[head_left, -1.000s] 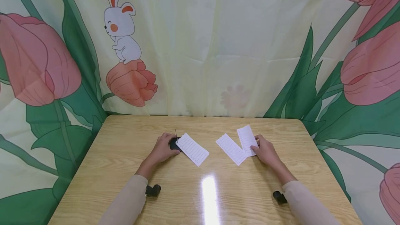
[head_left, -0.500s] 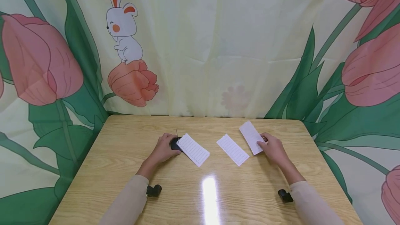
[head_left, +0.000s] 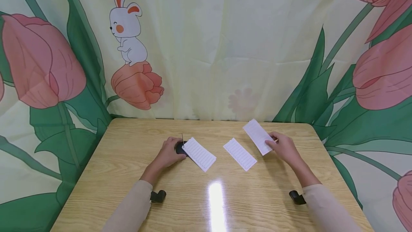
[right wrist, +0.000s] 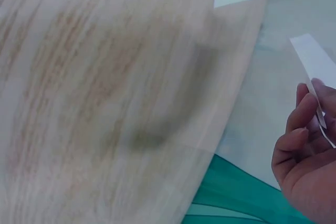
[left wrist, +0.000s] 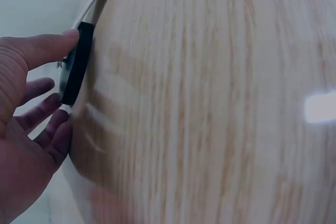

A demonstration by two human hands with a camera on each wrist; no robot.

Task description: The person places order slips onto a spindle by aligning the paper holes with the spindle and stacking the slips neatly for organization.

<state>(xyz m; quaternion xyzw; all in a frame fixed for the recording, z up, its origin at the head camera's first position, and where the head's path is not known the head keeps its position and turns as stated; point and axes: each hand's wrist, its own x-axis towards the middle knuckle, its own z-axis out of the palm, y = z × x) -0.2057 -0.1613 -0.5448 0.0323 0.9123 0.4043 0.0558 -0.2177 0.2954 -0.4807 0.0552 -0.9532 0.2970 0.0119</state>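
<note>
My left hand [head_left: 168,153] grips the round black base of a receipt spike [head_left: 180,148] at its left edge, thumb on one side and fingers on the other. A thin needle stands up from that base. Lined white paper slips [head_left: 200,155] lie with one corner over the base, right by the needle. My right hand [head_left: 282,147] pinches white paper [head_left: 257,137] at its lower right edge, tilted above the table with more than one edge showing. In the right wrist view, the thumb and fingers press this paper [right wrist: 315,59] between them. Another lined slip [head_left: 240,154] lies between the hands.
The wooden table [head_left: 128,135] ends at a curtain [head_left: 199,46] printed with tulips and a rabbit. Black wrist devices [head_left: 158,196] show below both forearms. A bright light reflection [head_left: 216,203] lies on the front of the table.
My right hand has drawn the paper away from the middle slip, to the right, then raised it toward the back of the table. My left hand has stayed on the receipt spike.
</note>
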